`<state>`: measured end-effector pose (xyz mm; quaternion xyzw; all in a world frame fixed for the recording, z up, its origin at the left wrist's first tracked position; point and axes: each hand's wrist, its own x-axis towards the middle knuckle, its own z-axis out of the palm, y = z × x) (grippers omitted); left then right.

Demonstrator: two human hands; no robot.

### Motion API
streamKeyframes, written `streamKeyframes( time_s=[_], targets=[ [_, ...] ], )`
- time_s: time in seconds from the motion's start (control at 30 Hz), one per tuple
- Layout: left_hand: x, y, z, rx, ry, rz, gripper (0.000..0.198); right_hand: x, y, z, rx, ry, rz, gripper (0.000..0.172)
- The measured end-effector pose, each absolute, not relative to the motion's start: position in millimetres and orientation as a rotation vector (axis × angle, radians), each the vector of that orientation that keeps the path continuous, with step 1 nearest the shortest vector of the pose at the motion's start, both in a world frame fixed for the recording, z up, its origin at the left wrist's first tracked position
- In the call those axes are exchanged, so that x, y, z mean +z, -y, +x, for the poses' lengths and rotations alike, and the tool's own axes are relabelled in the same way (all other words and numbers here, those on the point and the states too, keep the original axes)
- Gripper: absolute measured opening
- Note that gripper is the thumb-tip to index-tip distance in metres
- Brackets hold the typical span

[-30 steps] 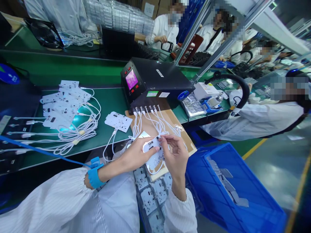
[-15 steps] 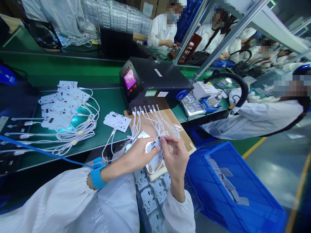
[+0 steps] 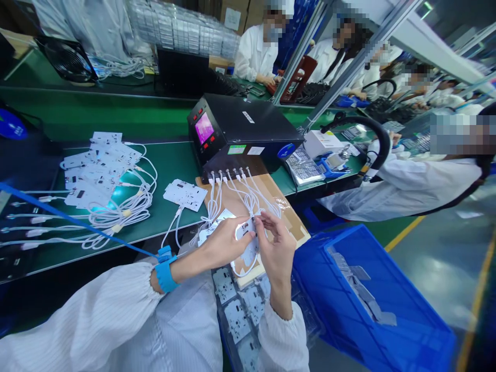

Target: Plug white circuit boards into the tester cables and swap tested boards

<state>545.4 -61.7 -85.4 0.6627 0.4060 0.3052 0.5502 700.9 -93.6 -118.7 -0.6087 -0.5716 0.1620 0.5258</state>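
My left hand [image 3: 222, 242] grips a small white circuit board [image 3: 248, 243] from the left, thumb on its top face. My right hand [image 3: 277, 247] pinches the plug of a white cable [image 3: 259, 218] at the board's top edge. Several white cables [image 3: 240, 191] run from the front of a black tester box [image 3: 242, 129] with a pink screen across a brown cardboard sheet [image 3: 277, 199] to my hands. A blue wrist strap [image 3: 166, 274] sits on my left wrist.
A pile of white boards with cables [image 3: 104, 170] lies at left on the green bench [image 3: 170, 160]; one board [image 3: 185, 194] lies apart. A tray of boards [image 3: 240, 310] rests on my lap. A blue crate [image 3: 368, 305] stands at right. Other people in white coats work around.
Both hands and the board have shifted slightly up and left in view; the grip is the same. A person at the back has lowered their hands to the bench.
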Motion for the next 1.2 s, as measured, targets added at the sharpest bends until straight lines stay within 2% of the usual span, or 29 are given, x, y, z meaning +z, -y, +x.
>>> streamKeyframes(
  time_s=[0.17,0.23,0.33,0.43,0.53,0.6,0.67,0.77,1.0,1.2],
  targets=[
    [-87.6,53.4,547.9,0.793,-1.015,1.454,0.042,-99.3,130.6,700.7,0.297,1.596,-1.542,0.059],
    [-86.7,52.7,550.9,0.759,-1.025,1.391,0.050,-99.1,146.9,698.0,0.153,1.740,-1.514,0.064],
    [-86.4,54.6,559.3,0.662,-0.969,1.338,0.055,-108.2,160.2,699.3,-0.053,1.877,-1.499,0.050],
    [-84.7,55.4,564.6,0.598,-0.858,1.225,0.059,-118.5,161.9,715.4,-0.153,1.907,-1.517,0.049],
    [-78.0,47.6,554.6,0.506,-0.726,1.227,0.051,-123.2,158.7,745.5,-0.185,1.881,-1.534,0.042],
    [-72.1,35.0,539.5,0.611,-0.798,1.413,0.042,-125.8,155.2,768.2,-0.238,1.875,-1.534,0.040],
    [-67.6,16.2,522.4,0.916,-0.987,1.631,0.034,-132.4,151.0,788.2,-0.317,1.885,-1.509,0.040],
    [-64.8,-18.9,502.3,1.344,-1.222,1.847,0.039,-154.7,145.4,807.4,-0.392,1.892,-1.464,0.042],
    [-66.2,-72.8,496.7,1.282,-1.361,1.870,0.062,-217.3,150.7,823.1,-0.366,1.978,-1.502,0.041],
    [-59.0,-74.9,481.9,1.220,-1.334,1.763,0.061,-219.7,155.5,827.6,-0.254,2.033,-1.499,0.050]
  ],
)
